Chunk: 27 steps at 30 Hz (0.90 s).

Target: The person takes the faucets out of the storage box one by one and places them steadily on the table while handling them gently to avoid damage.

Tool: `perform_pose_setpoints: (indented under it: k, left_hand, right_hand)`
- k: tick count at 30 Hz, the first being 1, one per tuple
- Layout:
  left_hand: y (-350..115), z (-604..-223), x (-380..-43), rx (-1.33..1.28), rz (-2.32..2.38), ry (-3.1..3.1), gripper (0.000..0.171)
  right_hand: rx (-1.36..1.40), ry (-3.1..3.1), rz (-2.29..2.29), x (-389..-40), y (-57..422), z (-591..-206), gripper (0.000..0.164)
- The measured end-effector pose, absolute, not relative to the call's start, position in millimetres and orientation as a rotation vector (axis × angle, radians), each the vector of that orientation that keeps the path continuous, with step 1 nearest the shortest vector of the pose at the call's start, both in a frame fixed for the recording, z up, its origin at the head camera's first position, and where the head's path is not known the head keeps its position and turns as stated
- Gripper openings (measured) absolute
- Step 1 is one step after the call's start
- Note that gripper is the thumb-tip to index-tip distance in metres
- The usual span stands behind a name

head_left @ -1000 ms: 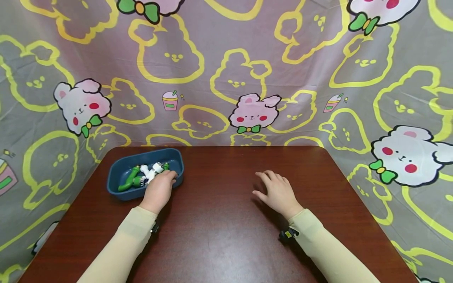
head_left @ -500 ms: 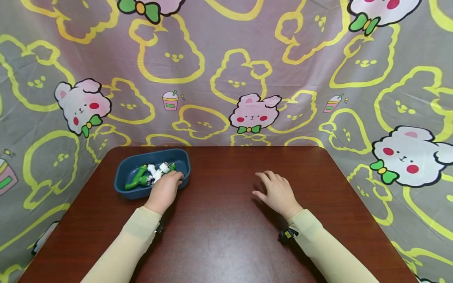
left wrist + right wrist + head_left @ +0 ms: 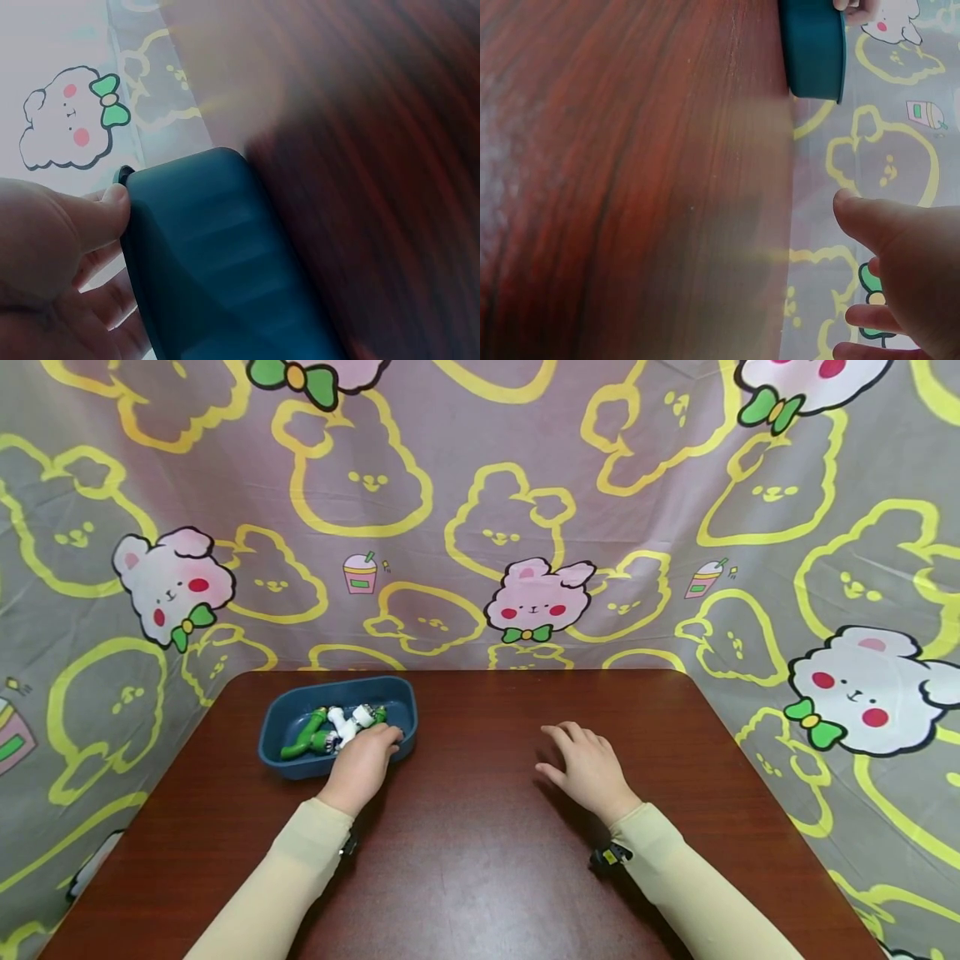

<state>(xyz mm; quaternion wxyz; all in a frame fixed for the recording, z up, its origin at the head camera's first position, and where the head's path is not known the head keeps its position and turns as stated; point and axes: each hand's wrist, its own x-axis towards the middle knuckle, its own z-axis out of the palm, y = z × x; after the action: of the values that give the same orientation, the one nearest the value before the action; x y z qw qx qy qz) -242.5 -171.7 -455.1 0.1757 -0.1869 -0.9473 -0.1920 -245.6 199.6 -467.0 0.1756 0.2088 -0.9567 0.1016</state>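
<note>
A dark blue rectangular tub (image 3: 279,727) stands at the back left of the table, with green and white pipe-like pieces (image 3: 343,727) lying inside. At its near right side my left hand (image 3: 365,768) grips the rim. In the left wrist view the thumb (image 3: 112,214) presses the outside of the tub's wall (image 3: 217,247), while the other fingers reach over to the inner side. My right hand (image 3: 592,772) hovers over the right half of the table, touching nothing. Its fingers are spread and relaxed, as the right wrist view also shows.
The brown wooden table (image 3: 480,843) reaches back to a grey cloth (image 3: 420,468) printed with yellow outlines and rabbits. That cloth also encloses the left and right sides. A small dark device (image 3: 611,857) is strapped at the right wrist.
My left hand has slid the tub to the right across the table, its pieces moving along inside. The right hand has stayed in place.
</note>
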Motion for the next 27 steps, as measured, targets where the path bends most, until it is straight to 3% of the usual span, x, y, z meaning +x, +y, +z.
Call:
perform_pose_setpoints:
  k: [27]
  left_hand:
    - [-141.7,-452.6,-243.3,-0.637,-0.546,-2.696,0.008]
  right_hand:
    - [0.599,-2.737,0.317,-246.8,195.2,-464.2,0.062]
